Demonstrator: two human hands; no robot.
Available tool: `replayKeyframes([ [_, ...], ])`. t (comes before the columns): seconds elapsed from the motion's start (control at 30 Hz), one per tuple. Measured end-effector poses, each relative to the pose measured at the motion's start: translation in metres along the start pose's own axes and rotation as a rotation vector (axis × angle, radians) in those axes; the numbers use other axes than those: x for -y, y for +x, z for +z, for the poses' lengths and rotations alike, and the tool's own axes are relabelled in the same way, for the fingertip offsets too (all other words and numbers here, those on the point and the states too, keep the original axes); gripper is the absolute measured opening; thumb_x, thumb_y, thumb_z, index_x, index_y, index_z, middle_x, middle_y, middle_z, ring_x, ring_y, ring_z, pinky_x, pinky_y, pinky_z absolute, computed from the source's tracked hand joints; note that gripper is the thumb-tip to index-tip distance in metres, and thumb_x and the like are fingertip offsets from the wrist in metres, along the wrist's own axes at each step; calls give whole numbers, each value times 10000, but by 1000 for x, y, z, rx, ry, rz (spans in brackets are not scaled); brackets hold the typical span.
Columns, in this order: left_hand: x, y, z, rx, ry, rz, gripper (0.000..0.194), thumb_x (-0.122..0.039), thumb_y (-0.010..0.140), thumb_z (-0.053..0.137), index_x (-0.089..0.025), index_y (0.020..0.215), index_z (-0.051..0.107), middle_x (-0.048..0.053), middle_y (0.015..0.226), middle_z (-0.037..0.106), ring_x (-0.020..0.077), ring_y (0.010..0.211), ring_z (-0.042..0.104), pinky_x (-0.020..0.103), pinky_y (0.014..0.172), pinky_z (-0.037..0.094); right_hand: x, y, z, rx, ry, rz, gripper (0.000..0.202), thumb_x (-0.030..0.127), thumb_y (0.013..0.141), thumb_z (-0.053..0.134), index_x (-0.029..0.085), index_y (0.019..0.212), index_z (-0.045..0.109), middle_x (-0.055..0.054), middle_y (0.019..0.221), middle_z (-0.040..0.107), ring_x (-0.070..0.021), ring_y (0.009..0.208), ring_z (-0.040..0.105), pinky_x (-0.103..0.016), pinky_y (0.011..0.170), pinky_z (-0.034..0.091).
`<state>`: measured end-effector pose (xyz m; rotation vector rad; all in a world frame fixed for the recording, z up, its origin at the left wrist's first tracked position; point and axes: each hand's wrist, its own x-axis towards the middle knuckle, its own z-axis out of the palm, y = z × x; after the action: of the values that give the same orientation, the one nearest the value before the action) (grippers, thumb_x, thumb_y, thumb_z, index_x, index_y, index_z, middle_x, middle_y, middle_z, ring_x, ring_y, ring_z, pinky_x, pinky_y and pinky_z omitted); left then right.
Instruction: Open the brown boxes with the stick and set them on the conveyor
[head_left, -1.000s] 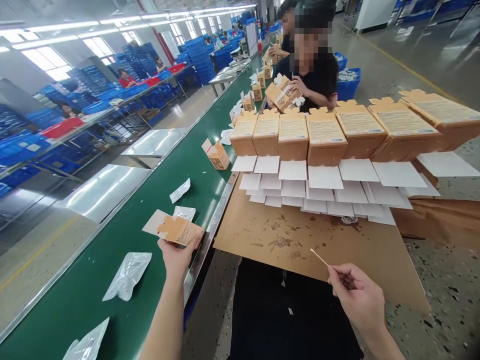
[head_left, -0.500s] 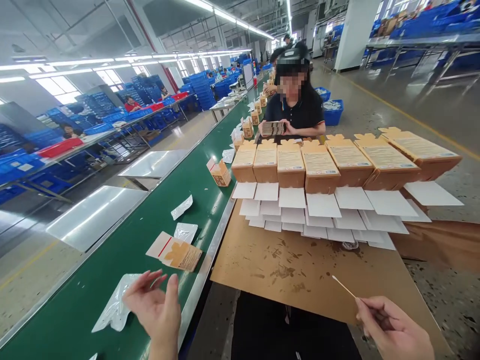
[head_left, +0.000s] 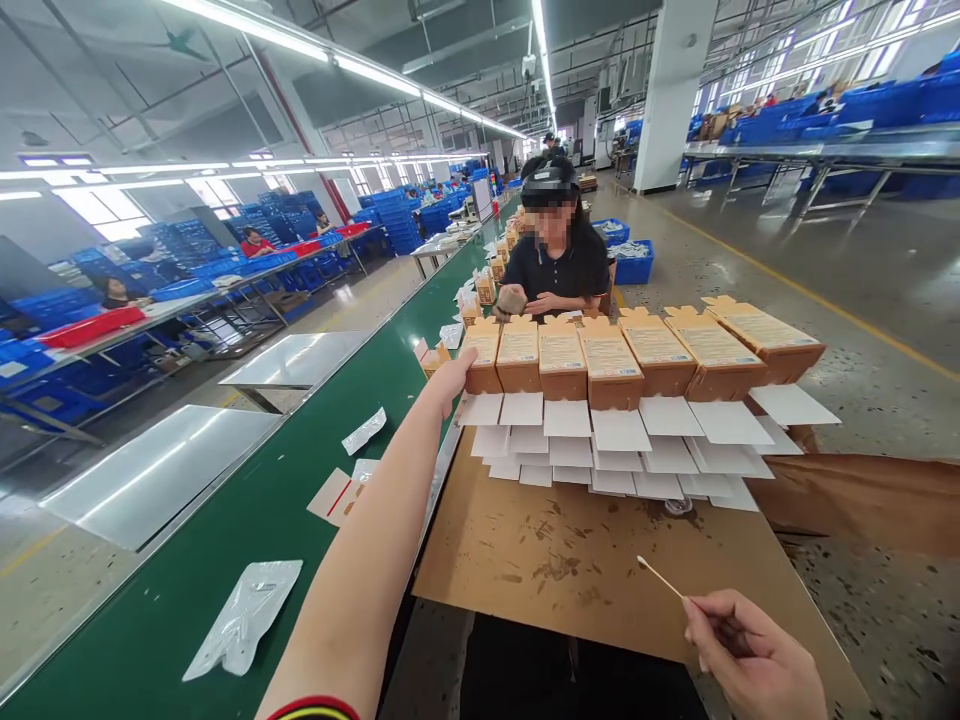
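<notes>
My left arm stretches forward, and my left hand [head_left: 453,382] is at the left end of the top row of boxes, by the leftmost orange-and-brown carton [head_left: 484,375]. Its fingers are mostly hidden, so whether they grip the carton I cannot tell. A small open box [head_left: 429,357] stands just beyond that hand on the green belt. Low on the right, my right hand [head_left: 754,650] pinches a cotton swab [head_left: 660,578] by its stick, white tip pointing up and left. Several cartons with white flaps [head_left: 621,430] are stacked in layers on the brown cardboard [head_left: 517,560].
The green conveyor belt [head_left: 247,520] runs along my left. On it lie a silvery pouch [head_left: 244,615], a smaller pouch [head_left: 364,431] and a flat carton [head_left: 330,497] partly behind my arm. Across the stack sits a co-worker [head_left: 555,265]. Metal tables [head_left: 157,470] stand beyond the belt.
My left hand has moved from above the belt forward to the leftmost stacked carton. The right hand keeps its swab. The co-worker's hands have shifted, and the view has tilted slightly.
</notes>
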<state>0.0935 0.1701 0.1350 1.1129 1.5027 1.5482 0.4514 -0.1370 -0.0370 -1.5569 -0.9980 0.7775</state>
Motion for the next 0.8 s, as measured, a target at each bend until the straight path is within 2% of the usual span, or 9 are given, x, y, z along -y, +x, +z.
replayKeyframes([
  [0.13, -12, -34, -52, -36, -73, -62, 471, -587, 983, 899, -176, 1208, 855, 188, 1335, 905, 382, 1340, 852, 577, 1241, 668, 1, 1, -10, 2, -26, -22, 523, 832, 858, 913, 351, 667, 832, -65, 595, 661, -240, 473, 584, -389, 464, 569],
  [0.23, 2, -99, -95, -74, -259, 76, 690, -689, 897, 955, -204, 1378, 856, 160, 1508, 873, 412, 1512, 785, 568, 1298, 648, 13, -5, -12, 23, -32, -21, 545, 814, 924, 891, 328, 688, 813, -53, 615, 667, -235, 505, 602, -384, 507, 582],
  [0.33, 50, -184, -109, -67, -266, -15, 793, -710, 799, 1055, -251, 1414, 855, 148, 1514, 878, 432, 1508, 793, 557, 1272, 674, 25, -11, 0, 134, -40, -38, 518, 741, 982, 866, 294, 725, 817, -44, 626, 694, -221, 514, 628, -367, 550, 610],
  [0.4, 93, -233, -102, -86, -223, -202, 848, -744, 763, 1081, -257, 1414, 839, 165, 1500, 882, 445, 1482, 811, 564, 1220, 702, 29, -14, 18, 243, -64, -86, 480, 661, 1025, 825, 282, 733, 794, -34, 624, 704, -215, 530, 658, -341, 561, 607],
  [0.47, 133, -268, -91, -116, -190, -336, 909, -771, 701, 1114, -251, 1385, 816, 187, 1473, 886, 454, 1436, 837, 580, 1184, 716, 28, -18, 42, 369, -92, -156, 432, 574, 1056, 770, 287, 733, 753, -24, 626, 718, -217, 545, 687, -324, 560, 594],
  [0.53, 161, -285, -82, -162, -166, -368, 945, -760, 632, 1156, -256, 1342, 788, 188, 1437, 890, 436, 1388, 857, 584, 1184, 712, 23, -23, 66, 454, -124, -209, 379, 480, 1090, 693, 296, 759, 709, -12, 659, 742, -218, 579, 719, -318, 586, 593],
  [0.6, 174, -288, -79, -182, -143, -353, 941, -728, 610, 1183, -265, 1311, 759, 179, 1414, 888, 407, 1360, 865, 583, 1206, 698, 18, -31, 85, 517, -169, -261, 337, 394, 1098, 635, 299, 775, 652, 4, 675, 735, -206, 593, 712, -312, 603, 568],
  [0.7, 174, -284, -82, -153, -123, -348, 908, -701, 644, 1185, -265, 1288, 716, 175, 1385, 881, 389, 1318, 875, 608, 1217, 691, 10, -41, 101, 592, -216, -316, 309, 314, 1061, 632, 299, 758, 571, 16, 644, 678, -184, 559, 632, -312, 583, 484],
  [0.8, 169, -282, -85, -133, -111, -353, 911, -700, 666, 1178, -268, 1300, 687, 172, 1379, 877, 385, 1307, 879, 613, 1219, 692, 6, -42, 104, 578, -241, -297, 309, 282, 1037, 644, 302, 744, 547, 8, 631, 661, -178, 544, 584, -313, 564, 432],
])
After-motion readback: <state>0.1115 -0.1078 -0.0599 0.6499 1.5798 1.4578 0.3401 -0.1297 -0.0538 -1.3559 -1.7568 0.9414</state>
